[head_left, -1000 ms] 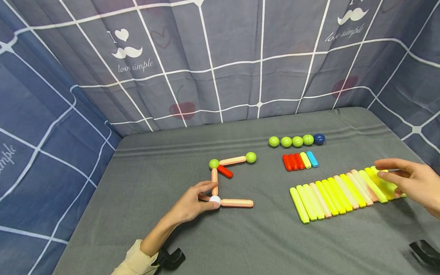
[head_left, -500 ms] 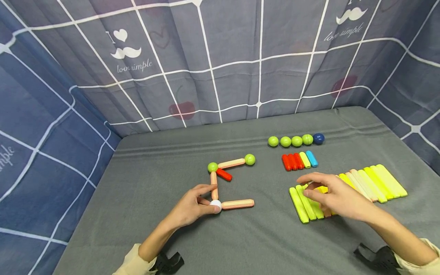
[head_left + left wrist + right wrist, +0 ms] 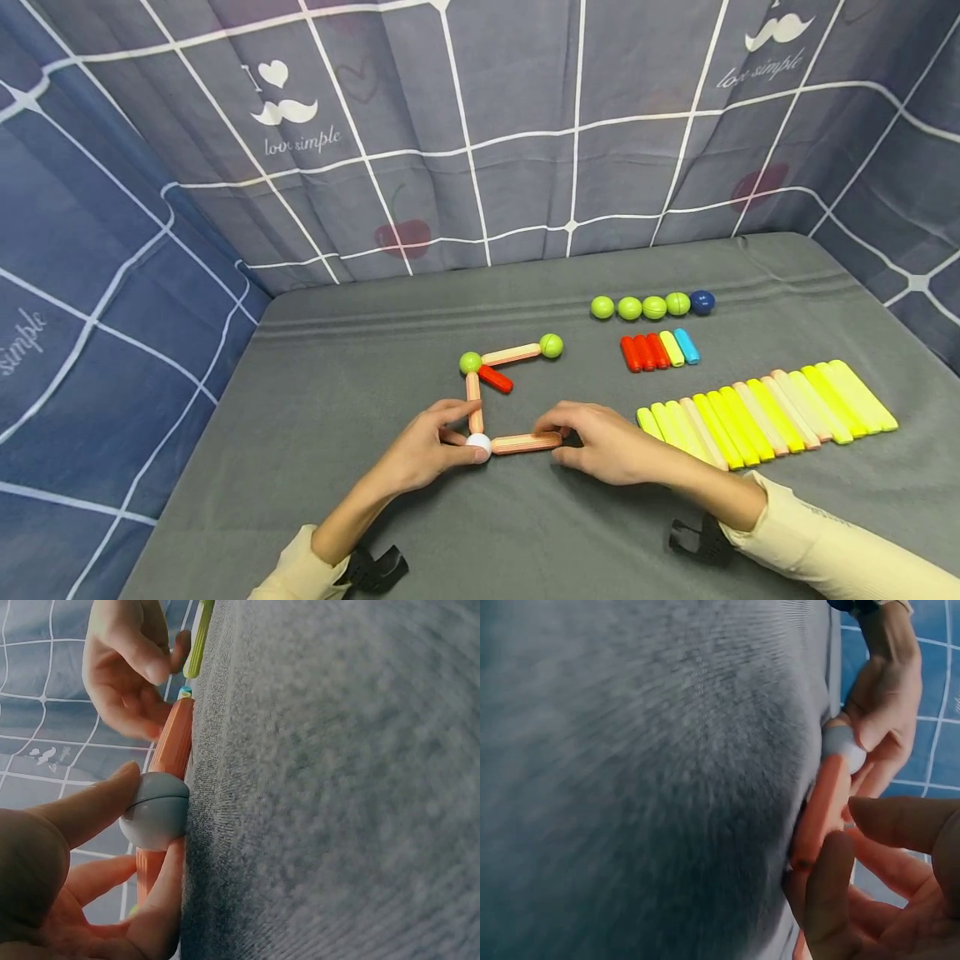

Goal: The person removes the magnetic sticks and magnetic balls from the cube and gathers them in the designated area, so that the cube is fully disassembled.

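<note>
My left hand [image 3: 427, 446] pinches a white ball [image 3: 479, 447] between thumb and fingers; its index fingertip touches the upright orange stick [image 3: 475, 400]. From the ball another orange stick [image 3: 517, 443] runs right. My right hand [image 3: 611, 442] is at that stick's free end, fingertips over it; in the left wrist view its thumb [image 3: 155, 669] stands apart from the stick. The right wrist view shows those fingers beside the orange stick [image 3: 826, 802]. A green ball [image 3: 470, 362] joins the upright stick, a short red stick [image 3: 496, 379] and a pale stick [image 3: 512, 354] ending in another green ball [image 3: 551, 346].
Right of my right hand lies a row of long yellow and pale sticks [image 3: 750, 421], partly behind the forearm. Farther back are short coloured sticks [image 3: 651, 351] and a row of green balls [image 3: 630, 308] with one dark blue ball [image 3: 702, 302]. Patterned curtains surround the grey table [image 3: 337, 358].
My right hand has moved left from above the long sticks to the free end of the orange stick. My left hand keeps holding the white ball, and the joined pieces have shifted slightly.
</note>
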`<action>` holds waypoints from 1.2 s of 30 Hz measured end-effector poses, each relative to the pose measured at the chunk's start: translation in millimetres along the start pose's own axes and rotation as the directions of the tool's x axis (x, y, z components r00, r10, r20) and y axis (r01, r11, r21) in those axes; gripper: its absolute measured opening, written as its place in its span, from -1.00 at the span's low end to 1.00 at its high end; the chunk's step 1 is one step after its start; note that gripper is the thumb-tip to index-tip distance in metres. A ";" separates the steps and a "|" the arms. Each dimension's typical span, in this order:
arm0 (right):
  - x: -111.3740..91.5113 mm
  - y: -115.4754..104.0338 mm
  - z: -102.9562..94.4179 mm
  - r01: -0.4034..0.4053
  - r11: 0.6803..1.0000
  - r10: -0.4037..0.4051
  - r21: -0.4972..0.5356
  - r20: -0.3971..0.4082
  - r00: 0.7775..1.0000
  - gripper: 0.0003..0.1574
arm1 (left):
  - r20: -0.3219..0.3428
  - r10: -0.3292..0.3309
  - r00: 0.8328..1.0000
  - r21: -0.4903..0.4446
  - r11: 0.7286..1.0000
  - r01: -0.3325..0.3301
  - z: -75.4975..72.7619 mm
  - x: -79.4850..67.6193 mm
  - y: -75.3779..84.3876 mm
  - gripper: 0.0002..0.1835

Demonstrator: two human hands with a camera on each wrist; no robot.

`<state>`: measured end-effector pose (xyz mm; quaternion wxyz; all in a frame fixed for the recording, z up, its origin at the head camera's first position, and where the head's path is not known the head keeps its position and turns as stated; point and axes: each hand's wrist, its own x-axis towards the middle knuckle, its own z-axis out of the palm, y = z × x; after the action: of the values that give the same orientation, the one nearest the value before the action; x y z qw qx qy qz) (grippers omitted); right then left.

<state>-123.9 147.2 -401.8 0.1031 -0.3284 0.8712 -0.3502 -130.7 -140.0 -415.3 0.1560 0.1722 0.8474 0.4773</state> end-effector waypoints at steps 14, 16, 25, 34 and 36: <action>17.8 0.2 12.3 -0.023 0.998 0.020 -0.058 -0.062 0.998 -0.62 | 0.003 -0.017 1.000 0.003 1.000 0.017 1.2 2.7 1.0 -0.23; 18.0 -1.1 11.6 -0.015 0.998 0.013 -0.060 -0.035 0.999 -0.63 | 0.004 -0.021 1.000 0.000 1.000 0.021 1.6 2.7 1.2 -0.23; 8.3 -0.4 -1.4 0.002 1.000 -0.002 -0.015 0.016 1.000 -0.58 | 0.012 -0.025 1.000 -0.039 0.999 0.025 2.1 3.2 2.2 -0.24; 2.3 4.7 -9.2 -0.075 0.996 0.071 0.039 0.075 0.995 -0.52 | 0.007 -0.023 1.000 -0.049 0.999 0.023 1.5 3.0 1.0 -0.26; 2.5 4.9 -9.1 -0.075 0.996 0.070 0.052 0.090 0.994 -0.53 | 0.005 -0.022 1.000 -0.044 0.999 0.023 2.0 3.1 0.9 -0.26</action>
<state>-131.9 153.1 -398.4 0.1629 -0.3087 0.8670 -0.3556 -132.4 -136.7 -415.8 0.1673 0.1603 0.8382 0.4936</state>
